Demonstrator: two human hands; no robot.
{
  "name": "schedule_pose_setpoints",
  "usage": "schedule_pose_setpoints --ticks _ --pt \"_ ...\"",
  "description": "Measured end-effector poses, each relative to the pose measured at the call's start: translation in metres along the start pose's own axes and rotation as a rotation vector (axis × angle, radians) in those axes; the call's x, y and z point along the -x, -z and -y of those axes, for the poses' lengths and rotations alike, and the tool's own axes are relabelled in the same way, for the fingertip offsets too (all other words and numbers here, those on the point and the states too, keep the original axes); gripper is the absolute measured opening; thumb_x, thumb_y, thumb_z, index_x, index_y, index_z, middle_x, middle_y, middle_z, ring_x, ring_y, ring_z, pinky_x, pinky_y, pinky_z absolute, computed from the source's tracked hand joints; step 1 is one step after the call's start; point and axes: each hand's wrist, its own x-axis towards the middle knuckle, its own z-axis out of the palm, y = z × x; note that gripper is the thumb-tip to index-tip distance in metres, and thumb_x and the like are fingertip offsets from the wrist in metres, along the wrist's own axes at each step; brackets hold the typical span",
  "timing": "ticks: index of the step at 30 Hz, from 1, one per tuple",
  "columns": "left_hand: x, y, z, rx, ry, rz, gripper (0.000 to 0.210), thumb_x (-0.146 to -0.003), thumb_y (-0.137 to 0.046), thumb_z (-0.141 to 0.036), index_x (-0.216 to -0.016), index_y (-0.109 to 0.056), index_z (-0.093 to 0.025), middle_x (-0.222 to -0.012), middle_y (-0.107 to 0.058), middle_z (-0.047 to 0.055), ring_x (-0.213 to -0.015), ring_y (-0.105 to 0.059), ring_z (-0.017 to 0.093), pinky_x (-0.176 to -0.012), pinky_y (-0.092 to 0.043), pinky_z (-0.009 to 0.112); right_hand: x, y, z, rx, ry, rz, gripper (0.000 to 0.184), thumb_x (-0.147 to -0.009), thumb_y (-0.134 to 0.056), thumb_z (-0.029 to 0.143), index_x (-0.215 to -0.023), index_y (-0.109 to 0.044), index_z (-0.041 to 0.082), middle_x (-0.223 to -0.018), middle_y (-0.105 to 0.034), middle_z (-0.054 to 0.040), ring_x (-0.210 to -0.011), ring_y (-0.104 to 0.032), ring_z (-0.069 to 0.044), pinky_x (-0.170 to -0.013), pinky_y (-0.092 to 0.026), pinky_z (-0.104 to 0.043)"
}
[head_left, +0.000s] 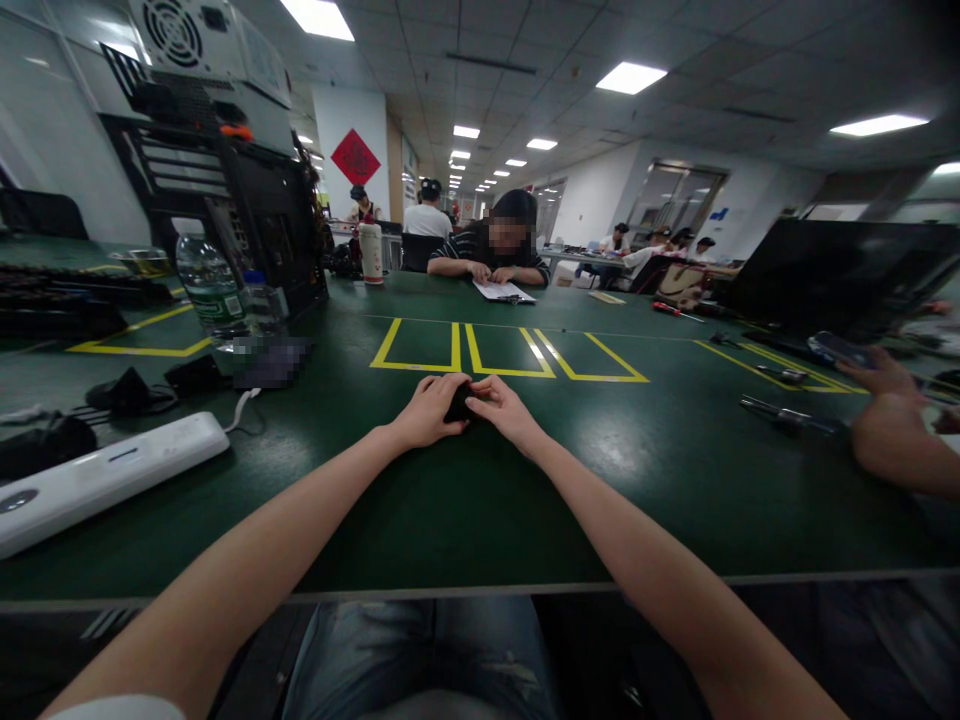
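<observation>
white-capped bottle (211,290) — beside black computer case (262,205) | long white device (112,475) | red diamond sign (355,156) — pillar (337,108)

Close, wide view from the wearer's head, facing forward and down past both hands (433,408) across a green tabletop (450,510).

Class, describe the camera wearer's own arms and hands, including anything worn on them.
The left hand and right hand are ungloved, with no ring, watch or bracelet visible. The left forearm and right forearm are bare, without visible markings. A white edge, apparently a sleeve, shows above the left one; none shows on the right.
</observation>
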Motion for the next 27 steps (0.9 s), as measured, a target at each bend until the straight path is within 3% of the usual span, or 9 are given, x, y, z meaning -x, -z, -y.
schedule_pose_setpoints --ticks 3,7,17,22,27 --pt "0.0000 0.0002 -0.0002 -0.001 0.000 0.005 0.060 -0.065 -0.059 -0.026 -0.117 -0.029 -0.022 -0.114 -0.046 0.006 -0.105 -0.044 0.022 -0.095 -0.024 0.041 -0.0015 -0.0009 -0.0014 0.019 0.022 -0.021 0.026 -0.066 -0.060 0.029 -0.087 -0.048 0.019 -0.091 -0.052 -0.0015 -0.090 -0.051 -0.014 -0.081 -0.043 -0.033" --pt "-0.0003 0.0006 -0.0001 0.008 0.014 0.005 0.061 -0.065 -0.060 -0.026 -0.117 -0.029 -0.023 -0.114 -0.046 0.005 -0.105 -0.044 0.023 -0.095 -0.024 0.042 -0.0037 0.0009 -0.0062 0.018 -0.061 -0.046 0.036 -0.065 -0.062 0.030 -0.095 -0.048 0.018 -0.100 -0.052 -0.0043 -0.095 -0.050 -0.016 -0.085 -0.041 -0.036" --pt "0.0003 0.0016 -0.0006 0.029 0.010 0.009 0.059 -0.065 -0.059 -0.025 -0.117 -0.030 -0.023 -0.114 -0.046 0.005 -0.106 -0.044 0.023 -0.095 -0.022 0.043 0.0020 0.0046 -0.0018 -0.045 -0.043 0.083 0.039 -0.060 -0.066 0.023 -0.093 -0.046 0.021 -0.097 -0.053 -0.0010 -0.093 -0.053 -0.015 -0.087 -0.040 -0.036" --pt "0.0001 0.0012 0.0003 0.028 0.007 0.007 0.060 -0.065 -0.059 -0.025 -0.117 -0.030 -0.023 -0.115 -0.046 0.006 -0.106 -0.044 0.023 -0.096 -0.023 0.042 0.0027 0.0026 -0.0003 0.012 -0.021 0.019 0.029 -0.066 -0.061 0.030 -0.090 -0.047 0.021 -0.094 -0.053 -0.0014 -0.092 -0.051 -0.015 -0.083 -0.042 -0.035" --pt "-0.0005 -0.0008 0.0009 0.014 0.016 0.004 0.060 -0.064 -0.060 -0.026 -0.116 -0.030 -0.023 -0.114 -0.046 0.005 -0.106 -0.044 0.023 -0.095 -0.024 0.042 -0.0011 0.0025 -0.0058 0.012 -0.040 -0.003 0.035 -0.065 -0.062 0.029 -0.095 -0.048 0.021 -0.096 -0.054 -0.0027 -0.093 -0.051 -0.015 -0.084 -0.041 -0.035"
